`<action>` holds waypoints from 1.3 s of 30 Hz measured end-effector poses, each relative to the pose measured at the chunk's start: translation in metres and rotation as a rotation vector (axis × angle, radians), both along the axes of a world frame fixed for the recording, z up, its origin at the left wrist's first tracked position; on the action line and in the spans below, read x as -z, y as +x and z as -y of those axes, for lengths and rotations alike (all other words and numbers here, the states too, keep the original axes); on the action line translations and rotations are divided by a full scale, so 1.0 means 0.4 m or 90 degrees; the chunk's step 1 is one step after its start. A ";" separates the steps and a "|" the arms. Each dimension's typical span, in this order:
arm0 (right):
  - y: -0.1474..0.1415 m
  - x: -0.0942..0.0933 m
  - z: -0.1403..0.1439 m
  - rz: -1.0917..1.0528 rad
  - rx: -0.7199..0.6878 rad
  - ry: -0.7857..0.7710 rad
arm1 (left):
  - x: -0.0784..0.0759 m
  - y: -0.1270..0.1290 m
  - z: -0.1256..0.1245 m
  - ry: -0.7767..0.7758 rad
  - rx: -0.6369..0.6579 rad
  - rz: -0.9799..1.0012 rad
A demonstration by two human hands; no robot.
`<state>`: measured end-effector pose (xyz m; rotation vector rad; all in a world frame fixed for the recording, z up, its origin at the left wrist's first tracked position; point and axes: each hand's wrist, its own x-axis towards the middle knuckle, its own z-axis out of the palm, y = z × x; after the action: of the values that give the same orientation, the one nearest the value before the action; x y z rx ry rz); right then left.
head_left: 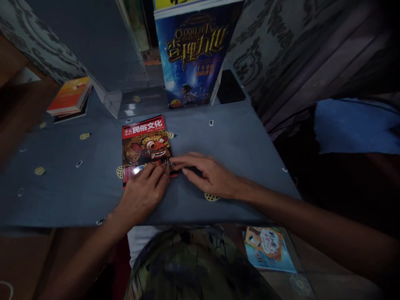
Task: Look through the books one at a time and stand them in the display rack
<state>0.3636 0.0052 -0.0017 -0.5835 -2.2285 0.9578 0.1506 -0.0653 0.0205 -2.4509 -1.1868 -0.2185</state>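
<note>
Dark patterned clothing (pixel 193 266) sits nearest; beyond it the red book (pixel 143 143) lies flat on the table (pixel 78 187) — neither opened nor lifted yet. The left hand (pixel 145 187) bends over its lower part, any hold hidden — the right hand (pixel 212 173), thumb and fingers parted, reaches its right edge, apparently gripping nothing.

The red book (pixel 151 148) reads "民俗文化", the upright blue book (pixel 195 52) "CHARLIE" and "22".

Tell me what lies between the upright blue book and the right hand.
In the head view, only printed tablecloth separates the upright blue book from the right hand.
</note>
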 end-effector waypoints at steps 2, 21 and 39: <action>0.000 -0.004 0.003 0.018 0.000 0.025 | -0.002 -0.008 -0.001 -0.022 0.004 0.024; 0.002 -0.016 0.012 0.062 0.006 0.029 | 0.023 -0.055 -0.351 -0.157 -0.078 0.098; -0.159 -0.010 -0.213 0.221 0.122 0.159 | 0.020 -0.219 -0.275 -0.177 -0.184 0.170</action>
<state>0.2999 0.0906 0.0023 -0.8817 -2.4890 0.4995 0.0630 0.0445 0.0127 -2.4942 -1.7763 -0.3211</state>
